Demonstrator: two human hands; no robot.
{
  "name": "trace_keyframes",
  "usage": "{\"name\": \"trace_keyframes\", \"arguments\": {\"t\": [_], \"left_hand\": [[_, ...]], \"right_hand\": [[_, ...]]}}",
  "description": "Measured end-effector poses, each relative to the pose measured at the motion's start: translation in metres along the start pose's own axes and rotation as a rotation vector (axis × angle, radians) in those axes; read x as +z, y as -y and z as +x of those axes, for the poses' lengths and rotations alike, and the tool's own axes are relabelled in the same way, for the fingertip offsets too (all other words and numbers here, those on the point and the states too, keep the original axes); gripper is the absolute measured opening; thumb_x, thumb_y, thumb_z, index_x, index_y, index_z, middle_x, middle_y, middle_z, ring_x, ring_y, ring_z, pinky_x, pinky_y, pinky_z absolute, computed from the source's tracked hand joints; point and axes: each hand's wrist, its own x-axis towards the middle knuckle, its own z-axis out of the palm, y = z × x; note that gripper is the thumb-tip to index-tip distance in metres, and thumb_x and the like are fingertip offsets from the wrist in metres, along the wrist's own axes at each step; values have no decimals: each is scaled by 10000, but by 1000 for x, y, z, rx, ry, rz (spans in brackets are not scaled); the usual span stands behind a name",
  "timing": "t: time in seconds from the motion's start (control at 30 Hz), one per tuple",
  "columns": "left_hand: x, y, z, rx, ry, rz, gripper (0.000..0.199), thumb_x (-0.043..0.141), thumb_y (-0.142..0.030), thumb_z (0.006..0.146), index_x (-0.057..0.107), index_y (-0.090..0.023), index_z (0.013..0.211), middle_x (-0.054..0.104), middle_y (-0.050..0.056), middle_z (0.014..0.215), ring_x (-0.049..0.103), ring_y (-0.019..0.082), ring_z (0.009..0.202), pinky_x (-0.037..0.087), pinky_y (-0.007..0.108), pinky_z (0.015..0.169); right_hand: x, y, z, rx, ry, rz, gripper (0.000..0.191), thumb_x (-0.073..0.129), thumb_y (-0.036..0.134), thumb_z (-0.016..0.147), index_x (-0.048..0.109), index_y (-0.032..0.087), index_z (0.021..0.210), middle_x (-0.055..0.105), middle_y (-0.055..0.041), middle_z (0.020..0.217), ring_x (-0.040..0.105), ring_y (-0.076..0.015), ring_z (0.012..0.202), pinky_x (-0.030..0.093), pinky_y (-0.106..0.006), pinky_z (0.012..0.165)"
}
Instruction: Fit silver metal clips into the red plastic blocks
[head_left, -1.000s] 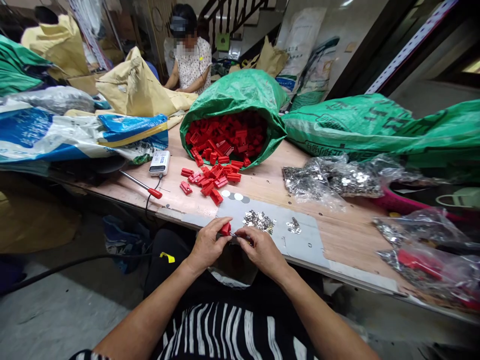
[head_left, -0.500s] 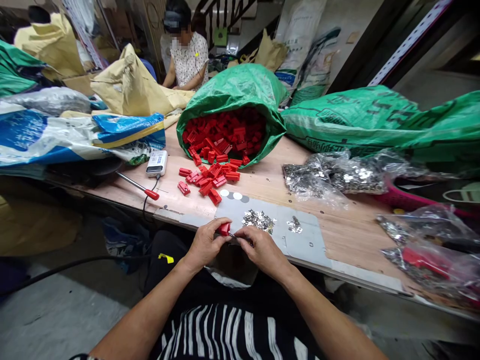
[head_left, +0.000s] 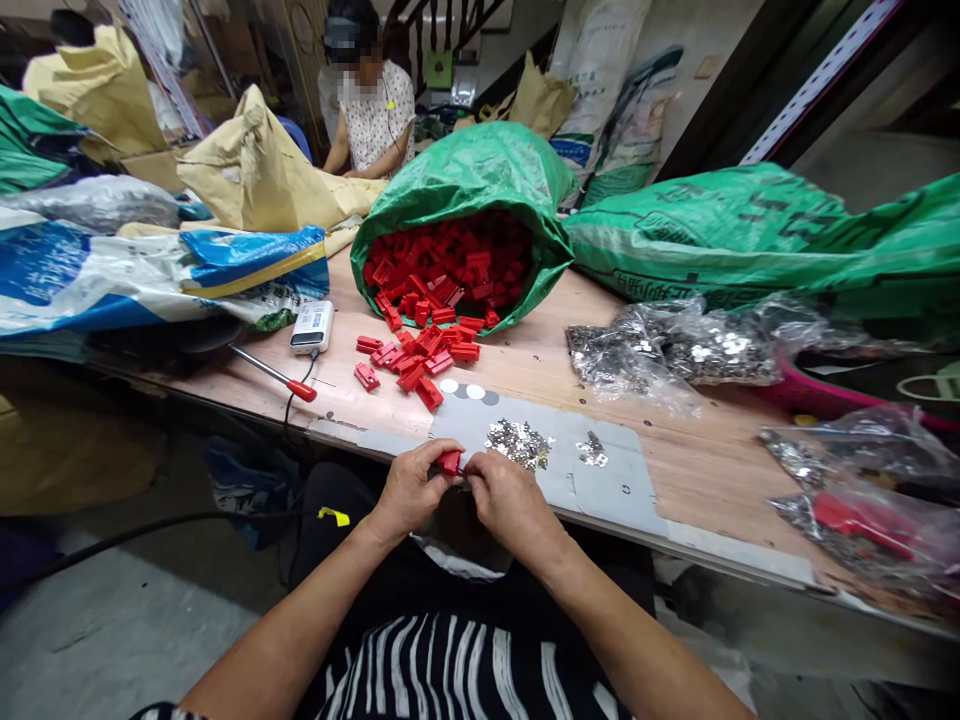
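At the table's front edge, my left hand [head_left: 412, 491] pinches a red plastic block [head_left: 449, 462] between thumb and fingers. Close against it on the right, my right hand [head_left: 508, 497] is closed, its fingertips on a small metal piece [head_left: 462, 471] that meets the block's end. My fingers hide most of that piece, so its exact shape cannot be made out. Just beyond my right hand, a pile of small shiny metal pieces [head_left: 519, 443] lies on a grey mat [head_left: 622, 470]. A smaller heap of metal pieces [head_left: 592, 450] lies to its right.
A green sack [head_left: 465, 165] spills red blocks [head_left: 427, 345] onto the wooden table [head_left: 540, 365]. Plastic bags of metal parts [head_left: 720, 355] lie at right. At left are a red-handled metal rod [head_left: 274, 373] and a white device [head_left: 312, 327]. A person [head_left: 373, 110] sits behind.
My right hand has shifted slightly left and its fingers have drawn in closer to the red block, covering more of the metal piece. My left hand keeps its grip.
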Motion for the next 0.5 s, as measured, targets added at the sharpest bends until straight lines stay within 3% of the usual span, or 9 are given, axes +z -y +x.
{"name": "trace_keyframes", "arguments": {"t": [0.3, 0.5], "left_hand": [[1, -8, -9, -40, -72, -27, 283, 624, -153, 750, 617, -214, 1026, 695, 16, 913, 638, 164, 827, 498, 293, 797], [2, -9, -9, -45, -78, -19, 315, 624, -135, 742, 621, -220, 1045, 705, 20, 969, 648, 174, 885, 495, 309, 838]], "right_hand": [[1, -16, -10, -76, -24, 150, 197, 460, 161, 902, 583, 226, 1041, 611, -60, 1009, 583, -183, 918, 434, -317, 798], [1, -19, -11, -88, -22, 162, 121, 500, 172, 877, 575, 219, 959, 612, -41, 918, 572, -180, 851, 439, -317, 757]]}}
